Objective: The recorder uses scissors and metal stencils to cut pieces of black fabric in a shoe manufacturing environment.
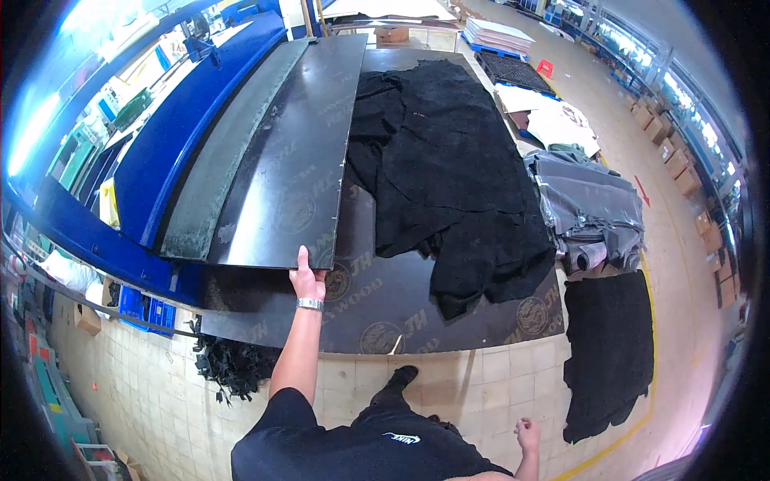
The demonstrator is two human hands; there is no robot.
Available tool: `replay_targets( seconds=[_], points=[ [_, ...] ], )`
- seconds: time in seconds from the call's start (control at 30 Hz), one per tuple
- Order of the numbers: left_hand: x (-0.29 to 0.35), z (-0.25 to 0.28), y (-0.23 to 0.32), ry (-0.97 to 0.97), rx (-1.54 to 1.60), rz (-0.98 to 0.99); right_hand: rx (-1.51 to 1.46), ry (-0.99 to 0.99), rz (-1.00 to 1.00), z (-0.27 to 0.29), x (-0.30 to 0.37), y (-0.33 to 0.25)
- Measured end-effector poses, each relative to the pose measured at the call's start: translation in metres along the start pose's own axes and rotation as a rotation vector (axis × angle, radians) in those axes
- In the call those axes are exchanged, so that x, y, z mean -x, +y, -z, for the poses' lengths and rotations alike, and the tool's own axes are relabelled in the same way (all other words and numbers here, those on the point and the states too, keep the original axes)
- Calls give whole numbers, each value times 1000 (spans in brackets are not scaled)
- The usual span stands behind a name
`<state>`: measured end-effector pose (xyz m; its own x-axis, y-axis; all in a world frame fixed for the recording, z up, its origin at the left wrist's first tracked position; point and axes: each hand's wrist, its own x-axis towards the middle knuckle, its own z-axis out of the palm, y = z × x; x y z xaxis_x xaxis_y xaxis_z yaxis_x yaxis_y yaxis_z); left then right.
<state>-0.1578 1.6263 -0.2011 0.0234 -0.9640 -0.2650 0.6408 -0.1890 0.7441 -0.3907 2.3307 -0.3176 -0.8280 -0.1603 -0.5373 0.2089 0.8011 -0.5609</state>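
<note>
The dark board [281,184] lies ahead of the person and to the left, over the left part of the table [369,309]. Its long axis runs away from the body, and the far end goes a little to the right. The left hand [308,282] is the nearer one: it pinches the near short edge, close to the right corner, with the thumb on top and the fingers going below. The right hand [527,435] hangs low, well apart from the board; I cannot tell if its fingers are spread or closed. On the left of the board stands the blue machine [200,120]; on the right lies the black cloth [457,168].
</note>
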Motion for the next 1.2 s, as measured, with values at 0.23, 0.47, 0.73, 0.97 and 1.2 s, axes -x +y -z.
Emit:
replay_targets(
  seconds=[0.23,0.47,0.73,0.97,1.2],
  points=[
    [17,-19,-19,12,10,68,98,-53,125,-10,-10,-17],
    [30,-34,-43,14,19,79,116,-214,-65,-57,45,21],
    [34,-45,-65,27,-29,51,48,-262,-254,-64,80,30],
    [6,-16,-52,28,5,74,136,-197,-157,-75,37,70],
    [127,-80,-148,-407,0,342,12,-32,-236,-66,64,76]
  ],
)
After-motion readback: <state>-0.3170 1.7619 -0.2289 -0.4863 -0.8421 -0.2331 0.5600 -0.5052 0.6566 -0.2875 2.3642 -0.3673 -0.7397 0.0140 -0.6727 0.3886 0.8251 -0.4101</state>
